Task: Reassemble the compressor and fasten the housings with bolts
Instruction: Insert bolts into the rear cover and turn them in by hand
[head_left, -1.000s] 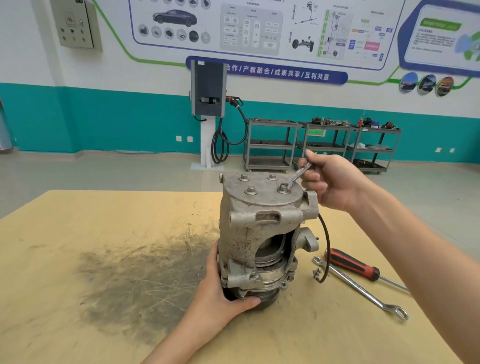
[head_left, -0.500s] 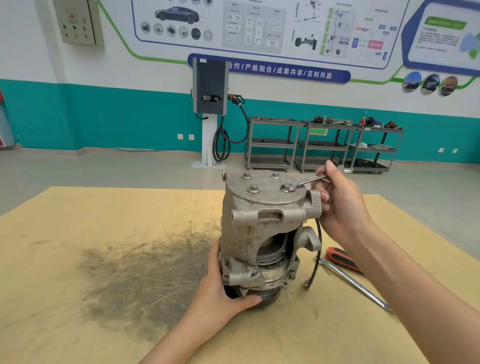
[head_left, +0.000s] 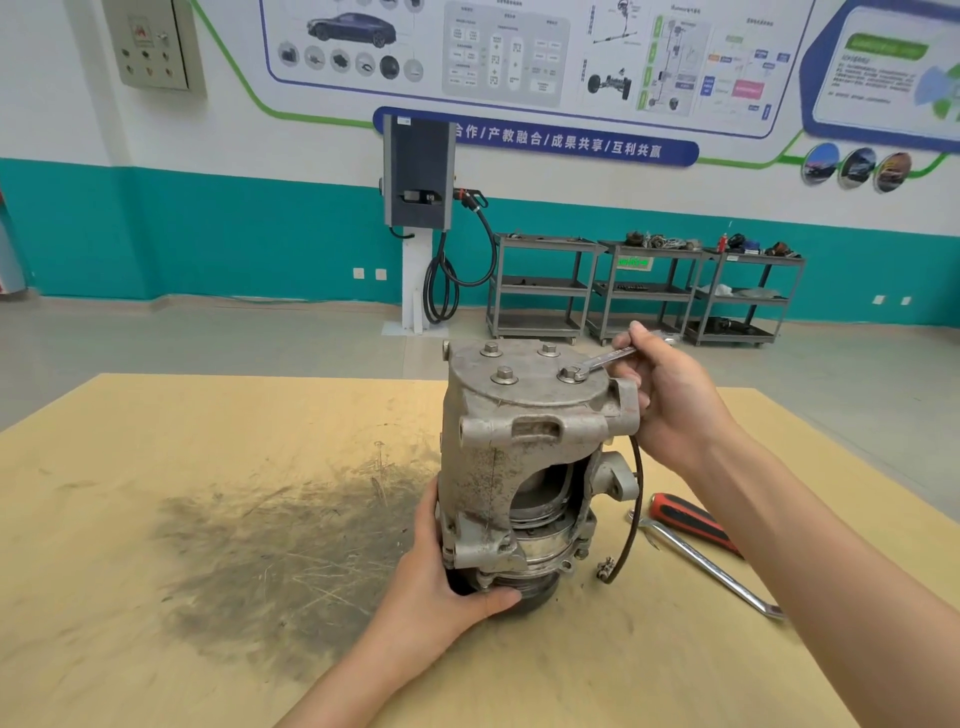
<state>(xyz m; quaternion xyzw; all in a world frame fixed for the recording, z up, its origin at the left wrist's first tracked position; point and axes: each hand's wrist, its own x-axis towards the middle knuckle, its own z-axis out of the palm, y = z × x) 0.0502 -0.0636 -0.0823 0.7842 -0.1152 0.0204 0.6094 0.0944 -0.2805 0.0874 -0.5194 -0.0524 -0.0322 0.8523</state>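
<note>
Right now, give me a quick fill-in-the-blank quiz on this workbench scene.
1. The right hand holds a ____ on a bolt.
2. The left hand grips the compressor near its ____.
3. The top plate shows ____ bolt heads.
4. The screwdriver has a ____ and black handle.

Answers: wrench; base; four; red

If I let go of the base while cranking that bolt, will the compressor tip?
Probably it would rock. The compressor stands tall on a narrow round pulley end, and the wrench pulls sideways at its very top. Cast metal suggests weight, which helps, but the left hand bracing the base looks needed.
</note>
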